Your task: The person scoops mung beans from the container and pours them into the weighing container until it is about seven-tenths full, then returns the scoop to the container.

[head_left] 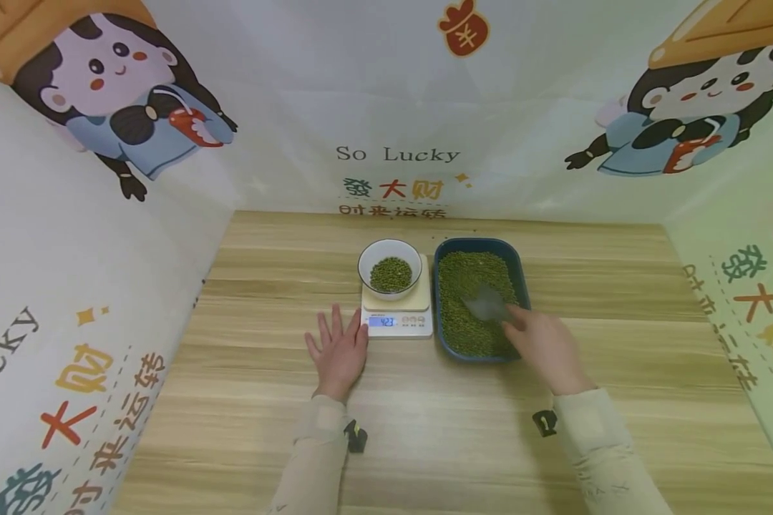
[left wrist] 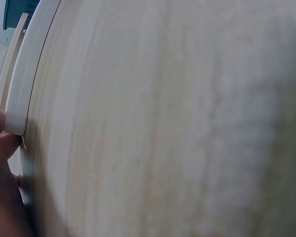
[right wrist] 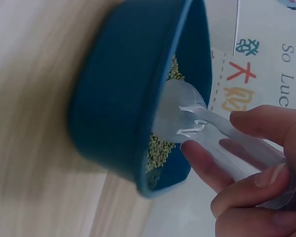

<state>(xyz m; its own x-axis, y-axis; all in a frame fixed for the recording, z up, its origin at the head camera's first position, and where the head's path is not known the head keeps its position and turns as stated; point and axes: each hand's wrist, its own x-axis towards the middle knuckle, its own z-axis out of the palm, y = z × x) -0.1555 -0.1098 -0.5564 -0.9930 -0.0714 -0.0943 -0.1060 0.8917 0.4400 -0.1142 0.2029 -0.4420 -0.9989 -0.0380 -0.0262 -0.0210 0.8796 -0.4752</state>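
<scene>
A screened-off booth, cartoon-printed sheets (head_left: 283, 129) on three sides of a wood-grain table (head_left: 438, 429)

1. Long sleeves on both arms! The left sleeve (head_left: 312, 465) is pale cream, finishing in a broad left cuff (head_left: 327, 415).
2. Across to the right sleeve (head_left: 612, 468): matching pale cream, softly creased, with faint greyish markings too small to read.
3. And there's the right cuff (head_left: 592, 420), broad again, a paler squarish patch showing on it.
4. Black at the left wrist: a small, angular device (head_left: 356, 436) with a yellowish fleck.
5. Its black partner (head_left: 545, 423) at the right wrist carries a pale, curved outline.
6. Bare right hand (head_left: 546, 350), short nails on view!
</scene>
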